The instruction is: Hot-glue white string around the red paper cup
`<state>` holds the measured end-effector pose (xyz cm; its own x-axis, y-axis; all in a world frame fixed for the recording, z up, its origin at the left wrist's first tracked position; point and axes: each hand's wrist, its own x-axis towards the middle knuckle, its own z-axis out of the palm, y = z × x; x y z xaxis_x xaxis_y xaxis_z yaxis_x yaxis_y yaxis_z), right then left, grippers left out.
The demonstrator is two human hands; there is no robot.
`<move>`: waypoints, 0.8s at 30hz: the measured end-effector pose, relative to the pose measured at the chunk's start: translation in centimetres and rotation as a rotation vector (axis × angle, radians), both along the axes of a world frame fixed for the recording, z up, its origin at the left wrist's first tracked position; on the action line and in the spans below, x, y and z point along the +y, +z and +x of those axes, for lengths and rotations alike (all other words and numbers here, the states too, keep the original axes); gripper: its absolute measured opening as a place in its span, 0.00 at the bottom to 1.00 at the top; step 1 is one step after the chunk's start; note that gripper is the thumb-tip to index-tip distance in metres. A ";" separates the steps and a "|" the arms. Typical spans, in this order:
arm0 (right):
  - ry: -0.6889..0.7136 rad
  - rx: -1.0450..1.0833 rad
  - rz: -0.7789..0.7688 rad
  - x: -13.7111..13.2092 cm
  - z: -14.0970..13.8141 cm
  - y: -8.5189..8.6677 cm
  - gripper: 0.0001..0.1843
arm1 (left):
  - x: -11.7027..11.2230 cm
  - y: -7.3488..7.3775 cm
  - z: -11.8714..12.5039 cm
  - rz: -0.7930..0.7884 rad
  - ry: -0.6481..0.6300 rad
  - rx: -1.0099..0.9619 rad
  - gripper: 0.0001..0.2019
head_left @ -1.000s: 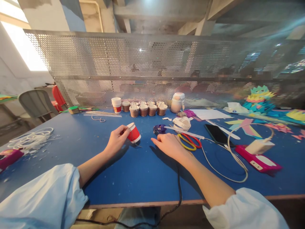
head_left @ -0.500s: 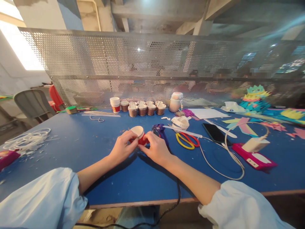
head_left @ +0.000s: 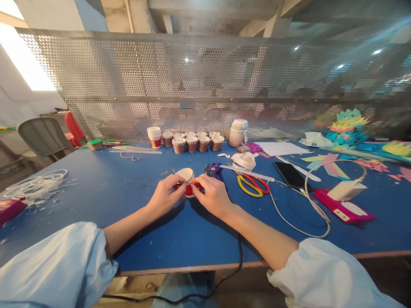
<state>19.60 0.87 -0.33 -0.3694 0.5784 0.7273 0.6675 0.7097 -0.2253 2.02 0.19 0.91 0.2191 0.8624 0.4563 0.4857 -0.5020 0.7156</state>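
A small red paper cup with a white rim stands on the blue table, its mouth facing up. My left hand is closed on its left side and my right hand is closed on its right side, fingers pinched at the cup's wall. Just behind my right hand lies a purple glue gun, its black cord running under my right forearm and off the front edge.
Yellow and red scissors, a black phone, a pink power bank with a white cable and charger lie to the right. Brown filled cups, a cup stack and a white bottle line the mesh screen. White strips lie far left.
My left hand turned the cup from lying sideways to mouth up. My right hand left the table near the scissors and came to grip the cup's right side.
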 end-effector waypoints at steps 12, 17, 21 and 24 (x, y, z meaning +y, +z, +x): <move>-0.054 -0.008 0.041 -0.3 0.0 0.6 0.07 | 0.0 -0.1 0.0 0.049 0.007 0.009 0.09; -0.060 -0.004 0.055 -0.4 0.0 0.7 0.08 | -0.1 0.1 0.0 0.074 0.015 0.034 0.08; -0.065 -0.010 0.058 -0.4 -0.1 0.6 0.07 | -0.1 0.3 0.0 0.078 0.023 0.052 0.09; -0.066 -0.014 0.062 -0.3 -0.1 0.6 0.06 | -0.1 0.3 0.0 0.098 0.016 0.050 0.08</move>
